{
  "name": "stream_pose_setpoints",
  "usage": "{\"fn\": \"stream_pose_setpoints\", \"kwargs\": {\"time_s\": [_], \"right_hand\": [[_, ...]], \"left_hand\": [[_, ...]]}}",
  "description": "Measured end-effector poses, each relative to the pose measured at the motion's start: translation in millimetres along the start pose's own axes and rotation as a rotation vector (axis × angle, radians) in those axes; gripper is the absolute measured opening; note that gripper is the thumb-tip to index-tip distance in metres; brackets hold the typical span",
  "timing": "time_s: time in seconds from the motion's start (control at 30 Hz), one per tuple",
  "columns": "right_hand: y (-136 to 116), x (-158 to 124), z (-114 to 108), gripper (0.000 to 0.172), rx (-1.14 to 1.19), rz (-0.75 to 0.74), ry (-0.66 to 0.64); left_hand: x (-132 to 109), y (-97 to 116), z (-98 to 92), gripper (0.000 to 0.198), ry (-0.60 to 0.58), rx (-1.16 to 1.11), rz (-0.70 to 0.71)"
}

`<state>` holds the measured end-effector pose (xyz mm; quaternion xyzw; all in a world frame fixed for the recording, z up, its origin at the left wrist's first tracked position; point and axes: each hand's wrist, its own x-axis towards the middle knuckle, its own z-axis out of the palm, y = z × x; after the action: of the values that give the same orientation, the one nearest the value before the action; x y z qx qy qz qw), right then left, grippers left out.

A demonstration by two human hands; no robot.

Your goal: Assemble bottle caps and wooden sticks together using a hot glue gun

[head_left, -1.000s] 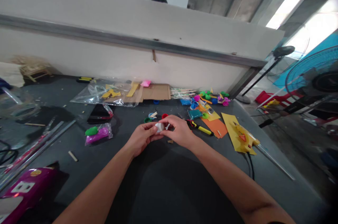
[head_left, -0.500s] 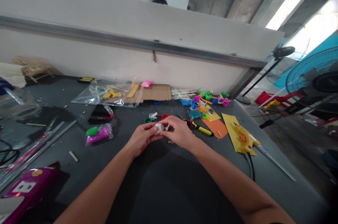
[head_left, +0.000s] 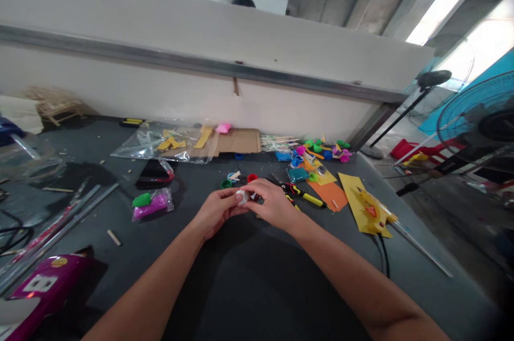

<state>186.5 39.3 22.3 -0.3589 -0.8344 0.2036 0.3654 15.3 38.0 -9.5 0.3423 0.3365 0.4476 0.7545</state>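
Both hands meet over the middle of the dark table. My left hand (head_left: 217,212) is closed, its thumb and fingers pinching a small white lump (head_left: 242,197) that looks like modelling clay. My right hand (head_left: 270,204) presses its fingertips against the lump's other side, also closed; its fingers partly cover the piece. Just beyond the hands sit a red cap (head_left: 252,177), a green cap (head_left: 226,183) and a light blue cap (head_left: 232,175) with small wooden bits. Black-and-yellow pliers (head_left: 309,197) lie right of my right hand.
At left are a purple clay packet (head_left: 155,205), a dark phone-like slab (head_left: 151,174), clear sticks (head_left: 86,207) and a magenta device (head_left: 52,282). A plastic bag (head_left: 168,143) and cardboard (head_left: 239,141) lie behind. Rightward are colourful pieces, orange sheet (head_left: 330,195) and yellow glue gun (head_left: 375,210).
My right hand's fingers have shifted slightly over the white lump, which both hands still hold. The whole view has moved a little.
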Motion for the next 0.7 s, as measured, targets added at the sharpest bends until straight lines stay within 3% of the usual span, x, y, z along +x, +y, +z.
{"fn": "stream_pose_setpoints", "kwargs": {"time_s": [0.4,0.7], "right_hand": [[1.7,-0.8,-0.1,0.026,-0.056,-0.056,-0.017],[2.3,-2.9,4.7,0.023,-0.068,0.003,-0.014]], "left_hand": [[-1.1,1.1,1.6,0.028,-0.016,0.014,-0.007],[-0.9,-0.3,2.6,0.028,0.003,0.052,-0.005]]}}
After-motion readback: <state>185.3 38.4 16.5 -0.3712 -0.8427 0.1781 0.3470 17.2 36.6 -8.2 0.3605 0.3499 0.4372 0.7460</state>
